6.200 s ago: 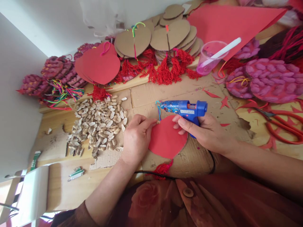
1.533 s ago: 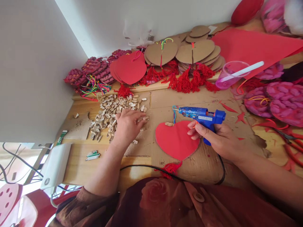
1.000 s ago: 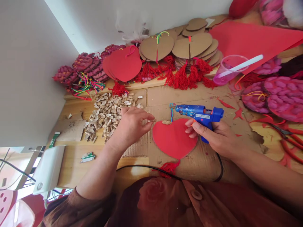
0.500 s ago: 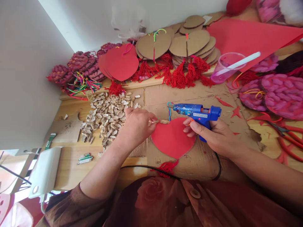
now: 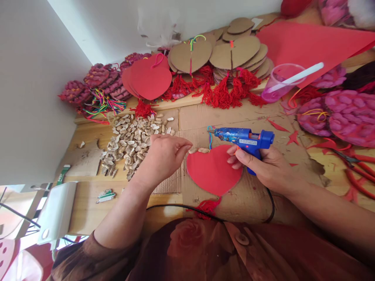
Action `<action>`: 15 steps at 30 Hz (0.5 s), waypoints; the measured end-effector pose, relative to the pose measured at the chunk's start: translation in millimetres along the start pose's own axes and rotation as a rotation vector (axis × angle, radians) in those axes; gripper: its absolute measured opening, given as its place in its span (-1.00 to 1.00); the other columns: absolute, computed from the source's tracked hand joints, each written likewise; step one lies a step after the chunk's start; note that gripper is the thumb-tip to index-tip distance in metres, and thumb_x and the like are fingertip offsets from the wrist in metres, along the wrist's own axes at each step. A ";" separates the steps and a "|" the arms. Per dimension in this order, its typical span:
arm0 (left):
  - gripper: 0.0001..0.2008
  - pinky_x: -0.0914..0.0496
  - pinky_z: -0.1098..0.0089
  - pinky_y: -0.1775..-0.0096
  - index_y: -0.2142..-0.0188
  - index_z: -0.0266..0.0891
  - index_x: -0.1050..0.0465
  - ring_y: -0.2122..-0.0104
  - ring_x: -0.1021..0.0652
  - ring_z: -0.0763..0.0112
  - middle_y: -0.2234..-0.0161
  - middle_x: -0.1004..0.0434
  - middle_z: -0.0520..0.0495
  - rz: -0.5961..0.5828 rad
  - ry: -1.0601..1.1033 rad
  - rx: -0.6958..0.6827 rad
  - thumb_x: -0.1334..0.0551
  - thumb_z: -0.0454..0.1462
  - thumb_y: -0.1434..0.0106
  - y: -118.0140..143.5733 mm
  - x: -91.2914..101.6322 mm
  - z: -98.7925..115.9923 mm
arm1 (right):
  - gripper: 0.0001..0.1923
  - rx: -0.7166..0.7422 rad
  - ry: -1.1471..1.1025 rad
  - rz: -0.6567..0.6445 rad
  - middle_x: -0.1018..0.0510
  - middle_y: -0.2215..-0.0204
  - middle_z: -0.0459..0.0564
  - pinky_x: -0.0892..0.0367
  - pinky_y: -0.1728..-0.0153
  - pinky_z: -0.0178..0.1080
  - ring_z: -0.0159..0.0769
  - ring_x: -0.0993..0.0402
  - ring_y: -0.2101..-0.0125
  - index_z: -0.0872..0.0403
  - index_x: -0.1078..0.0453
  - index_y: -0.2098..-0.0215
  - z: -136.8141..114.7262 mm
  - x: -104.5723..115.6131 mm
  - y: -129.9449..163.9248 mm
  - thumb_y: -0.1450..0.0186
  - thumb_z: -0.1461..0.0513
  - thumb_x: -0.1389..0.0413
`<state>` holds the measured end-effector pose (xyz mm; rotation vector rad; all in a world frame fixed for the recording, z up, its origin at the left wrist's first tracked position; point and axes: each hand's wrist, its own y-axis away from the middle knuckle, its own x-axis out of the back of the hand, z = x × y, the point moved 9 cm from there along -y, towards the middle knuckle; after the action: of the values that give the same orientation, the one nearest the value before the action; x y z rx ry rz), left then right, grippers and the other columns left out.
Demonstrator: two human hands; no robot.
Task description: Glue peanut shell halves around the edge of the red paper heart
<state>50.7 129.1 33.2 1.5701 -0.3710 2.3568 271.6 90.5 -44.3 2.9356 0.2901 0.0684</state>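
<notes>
Right hand (image 5: pixel 268 168) has its grip closed on the blue glue gun (image 5: pixel 244 139), at 2 o'clock of the red paper heart (image 5: pixel 213 169) (mid-surface). Left hand (image 5: pixel 164 156), fingers loose and empty, sits just beside two tan shell pieces (image 5: pixel 199 150) at the heart's 11 o'clock.

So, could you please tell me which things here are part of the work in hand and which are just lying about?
In use:
right hand gripping glue gun
red heart
two shells on its top edge
left hand beside them
shell pile

Lying about:
scissors
pink cup
cardboard hearts
red sheet
</notes>
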 end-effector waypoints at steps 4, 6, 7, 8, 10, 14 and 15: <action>-0.79 -0.41 0.06 0.00 0.18 -0.09 -0.68 0.18 -0.68 0.13 0.24 -0.75 -0.02 0.040 -0.009 0.052 -0.27 -0.36 -0.32 0.8 4.0 -9.2 | -0.69 -0.001 -0.001 0.000 -0.70 0.29 -0.03 -0.57 0.25 -0.17 -0.20 -0.64 0.28 -0.04 -0.59 0.14 -1.0 -0.7 0.6 -0.36 -0.07 -0.24; -0.82 -0.39 0.01 -0.04 0.18 -0.08 -0.68 0.14 -0.68 0.10 0.20 -0.75 -0.02 0.014 -0.017 0.061 -0.31 -0.35 -0.31 0.3 -0.4 -8.9 | -0.67 -0.003 0.000 0.005 -0.70 0.30 -0.03 -0.57 0.25 -0.18 -0.21 -0.64 0.29 -0.04 -0.59 0.15 -1.9 -0.6 0.6 -0.35 -0.08 -0.24; -0.82 -0.38 0.01 -0.05 0.18 -0.08 -0.68 0.13 -0.67 0.10 0.19 -0.74 -0.03 -0.003 -0.014 0.064 -0.32 -0.35 -0.31 0.1 -3.2 -8.2 | -0.67 -0.003 0.001 0.010 -0.70 0.31 -0.04 -0.56 0.25 -0.18 -0.22 -0.64 0.29 -0.04 -0.59 0.15 -2.4 -0.4 0.5 -0.35 -0.09 -0.24; -0.83 -0.38 0.01 -0.06 0.17 -0.09 -0.68 0.12 -0.67 0.10 0.18 -0.74 -0.03 -0.020 -0.007 0.067 -0.33 -0.36 -0.30 -0.1 -6.1 -7.3 | -0.67 -0.003 0.003 0.011 -0.70 0.31 -0.04 -0.56 0.25 -0.18 -0.22 -0.64 0.30 -0.04 -0.59 0.16 -2.8 -0.4 0.4 -0.35 -0.09 -0.24; -0.85 -0.39 0.04 -0.06 0.18 -0.11 -0.67 0.11 -0.67 0.11 0.17 -0.74 -0.03 -0.041 0.011 0.065 -0.34 -0.35 -0.31 -0.5 -10.2 -5.3 | -0.67 -0.001 0.009 0.009 -0.69 0.31 -0.04 -0.56 0.25 -0.18 -0.22 -0.64 0.30 -0.04 -0.59 0.16 -3.6 -0.7 0.2 -0.35 -0.09 -0.24; -0.91 -0.38 0.07 -0.04 0.20 -0.09 -0.68 0.15 -0.67 0.13 0.20 -0.75 -0.01 -0.045 0.021 0.051 -0.36 -0.26 -0.33 -0.5 -13.4 -2.5 | -0.69 0.000 0.013 0.000 -0.69 0.31 -0.06 -0.56 0.25 -0.19 -0.24 -0.63 0.29 -0.07 -0.59 0.16 -3.6 -1.6 0.0 -0.36 -0.08 -0.23; -0.91 -0.38 0.08 -0.03 0.21 -0.08 -0.68 0.15 -0.67 0.14 0.21 -0.75 -0.01 -0.043 0.020 0.049 -0.36 -0.24 -0.34 -0.3 -13.6 -2.3 | -0.69 0.001 0.011 0.001 -0.69 0.31 -0.06 -0.56 0.25 -0.19 -0.24 -0.63 0.30 -0.07 -0.59 0.16 -3.4 -1.4 0.0 -0.36 -0.08 -0.23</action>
<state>53.9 129.0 19.7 1.5593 -0.2737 2.3642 270.0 90.8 -41.0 2.9369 0.2899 0.0846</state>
